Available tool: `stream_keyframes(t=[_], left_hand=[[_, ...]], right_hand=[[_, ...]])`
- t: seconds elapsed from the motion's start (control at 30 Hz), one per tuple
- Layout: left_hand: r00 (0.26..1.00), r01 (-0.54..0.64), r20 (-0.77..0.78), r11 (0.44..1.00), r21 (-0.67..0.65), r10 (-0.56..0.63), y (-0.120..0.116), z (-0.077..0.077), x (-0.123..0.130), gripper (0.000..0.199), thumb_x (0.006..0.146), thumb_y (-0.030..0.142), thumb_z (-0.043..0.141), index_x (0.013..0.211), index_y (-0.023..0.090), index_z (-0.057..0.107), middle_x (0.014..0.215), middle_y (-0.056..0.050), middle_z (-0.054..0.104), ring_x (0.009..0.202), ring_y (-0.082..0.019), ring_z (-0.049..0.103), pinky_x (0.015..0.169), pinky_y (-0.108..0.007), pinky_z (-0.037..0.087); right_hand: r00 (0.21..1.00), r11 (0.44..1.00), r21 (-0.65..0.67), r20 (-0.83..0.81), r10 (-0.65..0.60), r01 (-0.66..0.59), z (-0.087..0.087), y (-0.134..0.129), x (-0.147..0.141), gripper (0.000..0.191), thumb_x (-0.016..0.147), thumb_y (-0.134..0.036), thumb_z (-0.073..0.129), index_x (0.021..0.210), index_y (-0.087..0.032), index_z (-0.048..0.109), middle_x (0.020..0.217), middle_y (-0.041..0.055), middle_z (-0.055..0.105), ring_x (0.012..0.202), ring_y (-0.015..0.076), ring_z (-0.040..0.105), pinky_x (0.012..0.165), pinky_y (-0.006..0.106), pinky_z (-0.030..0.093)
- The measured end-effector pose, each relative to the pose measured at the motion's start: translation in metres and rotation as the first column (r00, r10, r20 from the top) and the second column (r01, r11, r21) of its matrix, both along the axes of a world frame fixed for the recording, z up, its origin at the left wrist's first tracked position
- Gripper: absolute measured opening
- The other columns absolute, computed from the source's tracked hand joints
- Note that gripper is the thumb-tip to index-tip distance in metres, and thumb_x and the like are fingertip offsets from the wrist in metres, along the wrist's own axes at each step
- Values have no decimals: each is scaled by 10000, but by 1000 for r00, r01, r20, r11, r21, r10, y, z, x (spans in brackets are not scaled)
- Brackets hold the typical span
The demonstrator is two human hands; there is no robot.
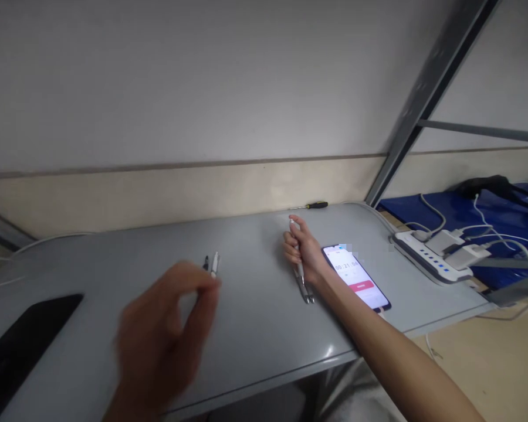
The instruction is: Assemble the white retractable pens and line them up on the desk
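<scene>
My left hand [162, 334], slightly blurred, is raised over the near side of the grey desk [255, 316]. Its thumb and index finger are pinched together; anything between them is too small or hidden to make out. Just beyond those fingertips lie a white pen part [215, 264] and a short black piece [206, 263], both partly covered by the hand. My right hand [303, 246] is wrapped around a white and silver pen [300, 271], held with one end up past the thumb. Shiny metallic tips [308, 298] show on the desk just below this fist.
A lit phone [356, 275] showing a timer lies by my right forearm. A screwdriver [317, 205] rests along the wall. To the right is a power strip [431, 258] with plugged-in chargers and cables. At left is a dark flat object [30, 346]. A metal post [422, 105] rises at right.
</scene>
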State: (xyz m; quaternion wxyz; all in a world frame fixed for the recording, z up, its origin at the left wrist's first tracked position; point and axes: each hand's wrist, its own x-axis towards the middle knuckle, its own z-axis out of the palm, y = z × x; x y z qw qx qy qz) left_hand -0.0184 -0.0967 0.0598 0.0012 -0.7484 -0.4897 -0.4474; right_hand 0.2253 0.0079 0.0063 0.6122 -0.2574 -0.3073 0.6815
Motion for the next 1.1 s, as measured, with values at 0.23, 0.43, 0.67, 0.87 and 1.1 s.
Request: stream_keyframes(t=[0.23,0.43,0.67,0.87,1.1], left_hand=[[991,-32,-134,946,-322,-13,119,-7,-1,186,816,328,505,870,193,621,794,-14,652,703,-153,590,642,-269,460],[979,-113,-196,937,-330,49,158,-47,-25,185,762,279,463,829,179,604,838,-64,658,803,-201,607,745,-318,476],[951,-66,-310,974,-218,-5,151,-70,-36,191,823,329,468,894,202,592,926,-69,638,953,-240,563,906,-384,434],[914,-57,-404,982,-179,-20,143,-61,-32,137,804,282,469,779,198,575,881,-75,601,916,-251,531,863,-384,431],[852,-89,-522,973,-214,-37,131,-60,-24,139,816,296,489,820,208,595,894,-59,609,914,-252,510,833,-389,429]], right_hand=[[999,1000,12,33,-7,7,-1,1,1,268,881,-340,593,1089,-326,424,574,-104,294,399,53,152,352,168,91],[999,1000,11,41,-9,9,0,0,0,273,864,-361,611,1054,-317,420,573,-107,287,393,51,148,348,168,85],[980,995,3,178,-94,95,5,1,7,365,853,-461,581,1151,-335,412,567,-114,354,374,56,208,342,160,142],[683,923,207,623,-380,325,5,3,18,303,839,-469,540,1041,-244,547,559,-81,448,391,90,389,380,204,297],[-22,844,357,924,-381,401,-8,3,27,166,786,-331,554,809,-195,648,700,25,635,653,165,565,583,260,373]])
